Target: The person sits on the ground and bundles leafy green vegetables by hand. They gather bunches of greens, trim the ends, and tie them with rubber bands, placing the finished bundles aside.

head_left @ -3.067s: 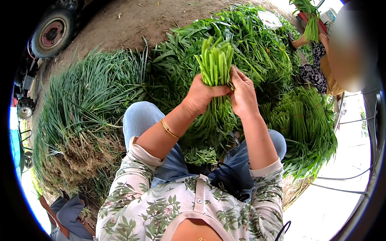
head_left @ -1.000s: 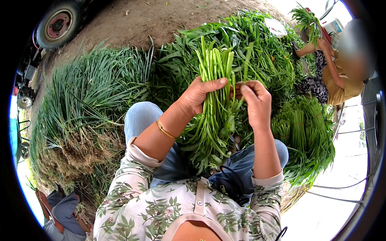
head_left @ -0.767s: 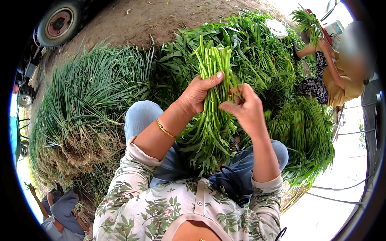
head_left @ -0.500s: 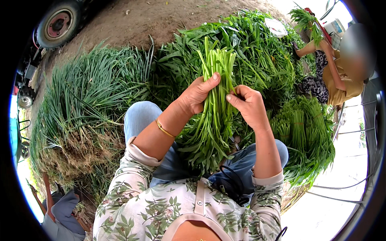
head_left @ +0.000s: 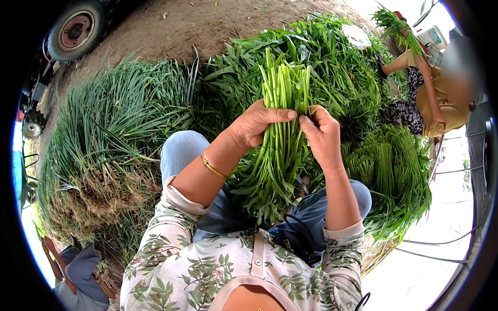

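Observation:
My left hand is closed round a bunch of water spinach, its thumb lying across the front of the stalks. The cut stem ends point away from me and the leaves hang toward my lap. At the bunch's right side my right hand is closed in a pinch, thumb and forefinger beside the left thumb's tip. What that pinch holds, if anything, is hidden. Tied bundles of the same greens stand to the right of my knee.
A big heap of loose leafy greens lies ahead, with a white plastic bag on it. Green onions with roots are piled left. A co-worker sits far right holding greens; another person is lower left. A vehicle wheel stands far left.
My left thumb has swung down and right across the stalks, and my right hand has shifted slightly so its fingertips meet that thumb. The bunch has tilted slightly to the right.

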Demonstrator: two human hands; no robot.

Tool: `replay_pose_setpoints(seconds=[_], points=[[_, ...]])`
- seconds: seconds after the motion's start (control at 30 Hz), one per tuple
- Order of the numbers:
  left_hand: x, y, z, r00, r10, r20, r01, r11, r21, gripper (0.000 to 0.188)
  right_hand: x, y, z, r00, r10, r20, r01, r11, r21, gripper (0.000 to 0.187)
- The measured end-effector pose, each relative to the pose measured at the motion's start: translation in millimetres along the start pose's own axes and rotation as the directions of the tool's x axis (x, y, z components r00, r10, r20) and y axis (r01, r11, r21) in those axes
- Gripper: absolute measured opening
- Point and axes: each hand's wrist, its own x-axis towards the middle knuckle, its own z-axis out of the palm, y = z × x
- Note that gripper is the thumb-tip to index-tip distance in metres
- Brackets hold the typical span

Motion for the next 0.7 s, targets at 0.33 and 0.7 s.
replay_pose_setpoints(seconds=[0.33, 0.7], points=[[1.1, 1.5, 1.6, 0.982, 0.041, -0.184, -0.06, 0.993, -0.098, 0.029, -6.3, 4.3, 18.6, 0.988, -0.113, -0.109, 0.128, 0.982, 0.14, 0.019], [-2.8, 6.8, 3.6, 0.966, 0.132, -0.223, -0.132, 0.991, 0.016, 0.029, -2.9, 4.4, 8.5, 0.995, -0.094, 0.032, 0.089, 0.986, 0.14, 0.012]])
